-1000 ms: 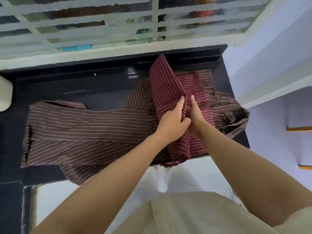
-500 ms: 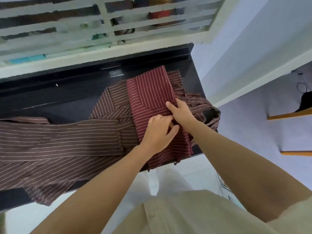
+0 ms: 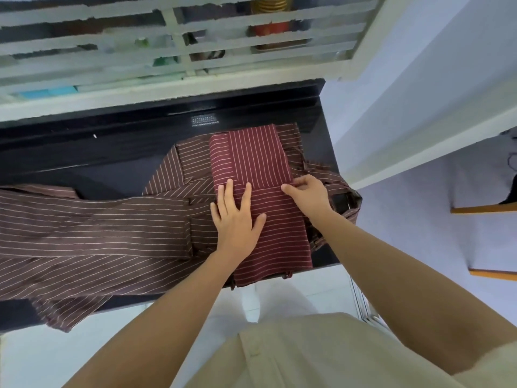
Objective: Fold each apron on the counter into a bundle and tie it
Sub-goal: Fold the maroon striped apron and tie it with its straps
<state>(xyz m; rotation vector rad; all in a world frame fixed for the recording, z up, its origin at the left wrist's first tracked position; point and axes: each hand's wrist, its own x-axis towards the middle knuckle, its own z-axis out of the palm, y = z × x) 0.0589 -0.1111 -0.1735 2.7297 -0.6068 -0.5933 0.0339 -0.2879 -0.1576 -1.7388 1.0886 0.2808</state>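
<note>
The left hand's fingers lay straight and spread, released and pressing flat on the red apron, with the left hand resting on that apron's left half just nearer than its cross fold. The right hand's fingers were curled and pinching the cloth at the fold line on the red apron's right edge, so the right hand grasped the fabric there. The red apron lay folded into a long narrow strip on the black counter, its long axis running from the person toward the window grille beyond it. Its near end hung a little over the counter's front edge. Past the fold its white stripes ran lengthwise; nearer than the fold they ran across. Under it and to its left, a brown striped apron sprawled out, long axis crosswise, its near corner drooping over the front edge. Brown straps bunched just right of the red apron, at the counter's right end beside the pale wall. Bare counter showed left of the red apron's far half, behind the brown cloth. Nearer than the red apron were a white floor and the person's beige shirt.
</note>
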